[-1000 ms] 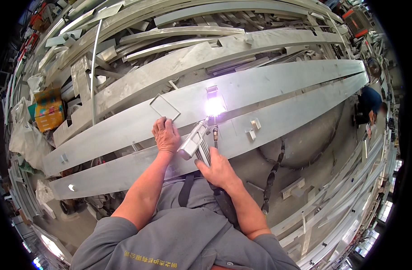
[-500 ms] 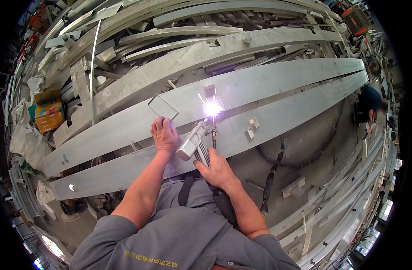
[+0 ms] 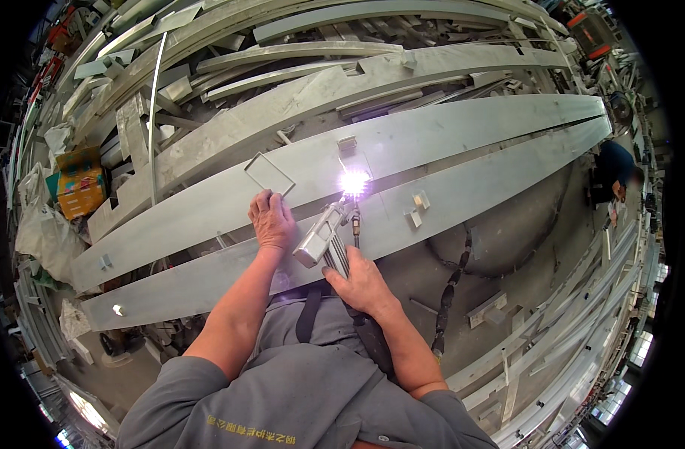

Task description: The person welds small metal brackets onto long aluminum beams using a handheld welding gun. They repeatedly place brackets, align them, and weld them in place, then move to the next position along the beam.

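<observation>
My right hand [image 3: 360, 286] is wrapped round the ribbed handle of a silver handheld welding gun [image 3: 318, 238]. A thin nozzle tube runs beside it to a bright violet-white glare [image 3: 354, 182], which hides the tip and the spot below. That glare lies at the near edge of a long grey metal beam [image 3: 447, 133]; a second long beam [image 3: 447, 187] lies nearer me. My left hand [image 3: 273, 222] rests over the beams, its bent fingers closed at the near side of a thin rectangular metal frame [image 3: 270, 166]. A small metal bracket [image 3: 347, 143] sits just beyond the glare.
Two small metal pieces [image 3: 416, 217] lie on the nearer beam. A dark cable [image 3: 449, 299] hangs at the right. Stacked metal profiles [image 3: 305, 63] fill the far side, and more lengths [image 3: 567, 352] lie at the right. Another person [image 3: 613, 173] bends down at the far right.
The glare has lost its long spark streaks and looks more compact. Both hands and the welding gun keep nearly the same place; the whole view has shifted slightly.
</observation>
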The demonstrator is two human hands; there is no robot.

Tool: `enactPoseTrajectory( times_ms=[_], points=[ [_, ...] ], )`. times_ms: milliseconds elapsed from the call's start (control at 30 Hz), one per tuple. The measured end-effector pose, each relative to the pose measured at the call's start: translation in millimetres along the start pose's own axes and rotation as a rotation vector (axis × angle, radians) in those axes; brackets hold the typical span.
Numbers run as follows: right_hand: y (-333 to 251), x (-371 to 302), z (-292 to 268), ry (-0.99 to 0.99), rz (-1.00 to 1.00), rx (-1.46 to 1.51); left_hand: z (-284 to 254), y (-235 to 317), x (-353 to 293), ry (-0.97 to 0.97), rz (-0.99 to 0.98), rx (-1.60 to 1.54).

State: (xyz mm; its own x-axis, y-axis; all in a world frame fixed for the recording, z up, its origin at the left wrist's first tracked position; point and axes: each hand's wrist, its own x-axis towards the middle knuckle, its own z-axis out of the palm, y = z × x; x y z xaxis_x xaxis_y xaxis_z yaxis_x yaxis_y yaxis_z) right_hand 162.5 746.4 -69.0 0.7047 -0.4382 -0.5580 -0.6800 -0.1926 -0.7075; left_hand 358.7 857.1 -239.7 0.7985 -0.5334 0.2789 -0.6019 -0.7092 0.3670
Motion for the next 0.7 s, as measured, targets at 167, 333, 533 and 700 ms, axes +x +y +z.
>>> enactPoseTrajectory(
  times_ms=[167,333,533,700],
  points=[
    [-24,-21,-16,-0.035,-0.023,0.103,-2,3,-2,-0.027,-0.017,-0.01],
    [-40,-35,-14,-0.097,-0.146,0.185,0,-2,-2,-0.01,-0.017,-0.039],
    [-72,-41,-34,-0.132,-0.24,0.618,9,13,-36,-0.289,-0.228,-0.878],
    [-129,-41,-81,0.081,-0.462,1.042,-135,139,-76,-1.499,-0.296,-1.78]
  ],
)
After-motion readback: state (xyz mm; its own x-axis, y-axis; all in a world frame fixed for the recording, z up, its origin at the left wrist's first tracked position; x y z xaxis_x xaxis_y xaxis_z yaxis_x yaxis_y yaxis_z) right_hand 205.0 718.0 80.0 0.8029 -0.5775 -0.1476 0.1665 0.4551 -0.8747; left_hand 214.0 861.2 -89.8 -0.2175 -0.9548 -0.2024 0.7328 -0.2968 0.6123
